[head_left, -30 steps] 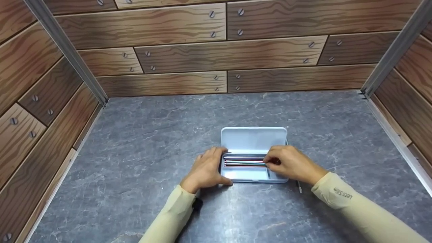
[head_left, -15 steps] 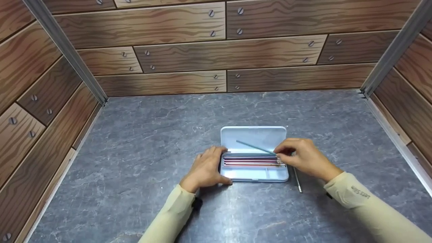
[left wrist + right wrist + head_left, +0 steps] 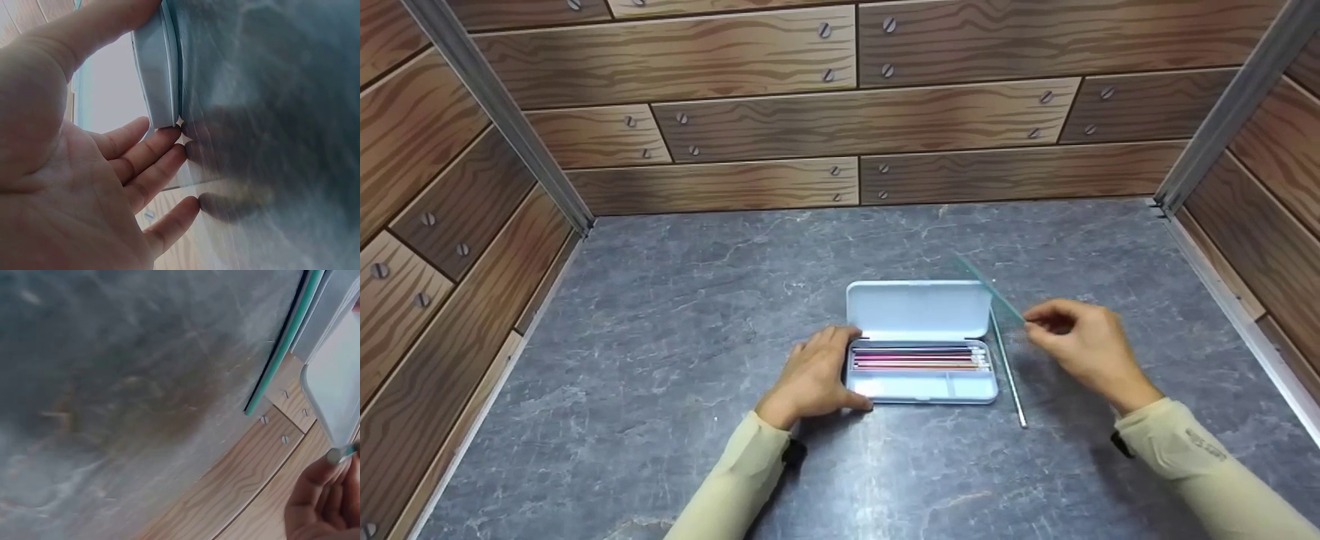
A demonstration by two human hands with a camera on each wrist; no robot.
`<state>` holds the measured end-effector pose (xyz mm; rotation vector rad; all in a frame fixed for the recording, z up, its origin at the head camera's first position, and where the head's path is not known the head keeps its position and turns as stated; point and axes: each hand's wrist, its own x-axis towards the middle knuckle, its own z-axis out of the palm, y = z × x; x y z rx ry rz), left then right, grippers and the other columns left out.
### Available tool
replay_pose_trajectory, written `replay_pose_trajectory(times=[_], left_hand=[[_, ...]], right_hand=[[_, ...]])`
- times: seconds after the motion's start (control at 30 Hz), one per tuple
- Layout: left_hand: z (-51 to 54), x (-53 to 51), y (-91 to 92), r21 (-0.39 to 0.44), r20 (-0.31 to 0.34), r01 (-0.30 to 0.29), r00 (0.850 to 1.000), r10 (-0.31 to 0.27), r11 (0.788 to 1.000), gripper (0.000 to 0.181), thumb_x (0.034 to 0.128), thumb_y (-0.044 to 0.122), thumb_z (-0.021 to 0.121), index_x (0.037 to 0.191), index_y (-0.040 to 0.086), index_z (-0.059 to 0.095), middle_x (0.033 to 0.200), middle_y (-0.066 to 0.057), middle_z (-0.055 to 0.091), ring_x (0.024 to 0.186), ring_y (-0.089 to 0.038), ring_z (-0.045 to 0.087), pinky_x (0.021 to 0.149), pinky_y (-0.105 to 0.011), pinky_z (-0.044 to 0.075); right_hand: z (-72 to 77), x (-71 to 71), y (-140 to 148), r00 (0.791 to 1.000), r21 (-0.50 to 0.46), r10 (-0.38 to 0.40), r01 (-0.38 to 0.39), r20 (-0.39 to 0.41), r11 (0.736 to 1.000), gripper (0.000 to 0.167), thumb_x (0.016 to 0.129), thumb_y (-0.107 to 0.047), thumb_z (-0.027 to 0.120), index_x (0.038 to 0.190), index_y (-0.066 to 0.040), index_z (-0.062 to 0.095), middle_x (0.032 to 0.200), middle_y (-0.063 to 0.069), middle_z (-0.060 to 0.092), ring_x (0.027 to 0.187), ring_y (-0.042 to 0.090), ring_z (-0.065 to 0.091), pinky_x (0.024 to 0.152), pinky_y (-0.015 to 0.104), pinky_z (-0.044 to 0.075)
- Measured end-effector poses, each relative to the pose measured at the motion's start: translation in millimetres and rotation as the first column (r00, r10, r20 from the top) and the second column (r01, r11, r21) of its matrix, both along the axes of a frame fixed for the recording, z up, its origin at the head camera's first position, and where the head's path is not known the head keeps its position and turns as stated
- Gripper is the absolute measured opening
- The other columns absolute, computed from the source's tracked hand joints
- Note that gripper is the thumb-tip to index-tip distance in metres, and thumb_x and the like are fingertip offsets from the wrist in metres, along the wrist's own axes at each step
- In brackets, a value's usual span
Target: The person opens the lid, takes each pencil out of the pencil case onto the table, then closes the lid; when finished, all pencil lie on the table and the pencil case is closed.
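A light blue pencil case [image 3: 971, 386] lies with its lid [image 3: 919, 311] raised at the back. Several coloured pencils [image 3: 915, 358] lie side by side in its rear compartment. My left hand [image 3: 814, 371] holds the case's left end, thumb at the front corner and fingertips at the back; the left wrist view shows the fingers against the case end [image 3: 157, 79]. Right of the case, my right hand [image 3: 1084, 349] pinches a teal pencil [image 3: 994, 291] near one end, lifted and tilted. A green pencil [image 3: 1009, 375] lies on the table beside the case.
The grey marbled tabletop [image 3: 697, 300] surrounds the case. Wood-pattern panels stand at the back [image 3: 765, 124], left and right, with metal posts at the corners. The case's front compartment has a small divider.
My right hand has drawn the teal pencil out of the case and carried it up and to the right. The left hand stays at the case's left end.
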<state>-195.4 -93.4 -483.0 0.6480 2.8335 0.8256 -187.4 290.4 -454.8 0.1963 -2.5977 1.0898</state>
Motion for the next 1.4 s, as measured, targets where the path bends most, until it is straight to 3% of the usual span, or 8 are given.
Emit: replay_pose_trajectory(times=[0.13,0.27,0.4,0.63,0.77,1.03,1.4], left_hand=[[0.3,0.1,-1.4,0.001,-0.001,-0.002,1.0,0.002,1.0,0.104,0.0718,0.034,0.106,0.157,0.009,0.053,0.152,-0.014,0.063,0.147,-0.034,0.057,0.116,-0.057,0.045],[0.3,0.5,-1.0,0.004,0.002,-0.001,1.0,0.001,1.0,0.105,0.0721,0.034,0.106,0.158,0.009,0.052,0.154,-0.014,0.063,0.148,-0.034,0.056,0.117,-0.057,0.045],[1.0,0.2,-0.2,0.005,-0.005,0.002,1.0,-0.002,1.0,0.104,0.072,0.034,0.106,0.158,0.009,0.052,0.152,-0.013,0.063,0.147,-0.034,0.057,0.115,-0.056,0.045],[1.9,0.6,-0.5,-0.003,-0.011,0.006,1.0,-0.006,1.0,0.103,0.074,0.036,0.105,0.158,0.008,0.052,0.151,-0.013,0.063,0.146,-0.034,0.057,0.114,-0.057,0.046],[1.6,0.5,-0.3,-0.001,-0.007,0.006,1.0,-0.006,1.0,0.104,0.0738,0.036,0.105,0.158,0.009,0.052,0.153,-0.013,0.062,0.147,-0.034,0.056,0.116,-0.058,0.045],[1.3,0.2,0.0,-0.012,0.006,0.003,1.0,-0.003,1.0,0.103,0.0746,0.037,0.105,0.159,0.009,0.052,0.154,-0.013,0.062,0.149,-0.034,0.056,0.118,-0.058,0.045],[1.5,0.7,-0.8,-0.011,0.015,0.002,1.0,-0.002,1.0,0.104,0.0749,0.037,0.105,0.159,0.01,0.051,0.154,-0.014,0.062,0.149,-0.035,0.056,0.119,-0.059,0.044]], right_hand=[[-3.4,3.6,6.6,0.993,0.056,-0.119,0.12,-0.004,0.991,0.014,0.085,-0.003,0.082,0.098,-0.004,0.087,0.085,0.01,0.082,0.069,-0.01,0.058,0.067,0.008,0.043],[-9.4,9.2,10.9,0.981,0.143,-0.185,0.176,0.057,0.974,0.015,0.084,-0.01,0.083,0.097,-0.005,0.088,0.084,0.01,0.083,0.069,0.004,0.064,0.068,0.023,0.046],[-13.2,16.8,10.9,0.969,0.196,-0.194,0.162,0.152,0.967,0.016,0.084,-0.013,0.084,0.096,-0.004,0.087,0.088,0.013,0.085,0.074,0.017,0.069,0.071,0.036,0.05],[-14.7,20.0,6.2,0.928,0.202,-0.172,0.109,0.33,0.973,0.025,0.083,-0.016,0.082,0.103,-0.002,0.086,0.087,0.011,0.084,0.068,0.011,0.066,0.066,0.033,0.052],[-16.2,20.9,2.2,0.922,0.213,-0.154,0.081,0.356,0.974,0.027,0.083,-0.016,0.082,0.105,0.0,0.085,0.09,0.012,0.085,0.072,0.012,0.068,0.07,0.034,0.054],[-19.0,23.4,-4.4,0.936,0.25,-0.141,0.059,0.323,0.966,0.024,0.081,-0.017,0.083,0.101,-0.003,0.086,0.087,0.008,0.083,0.08,0.018,0.071,0.074,0.038,0.054],[-18.9,24.7,-7.5,0.923,0.206,-0.122,0.048,0.366,0.977,0.029,0.084,-0.016,0.083,0.107,0.001,0.085,0.089,0.01,0.083,0.076,0.012,0.067,0.071,0.032,0.052]])
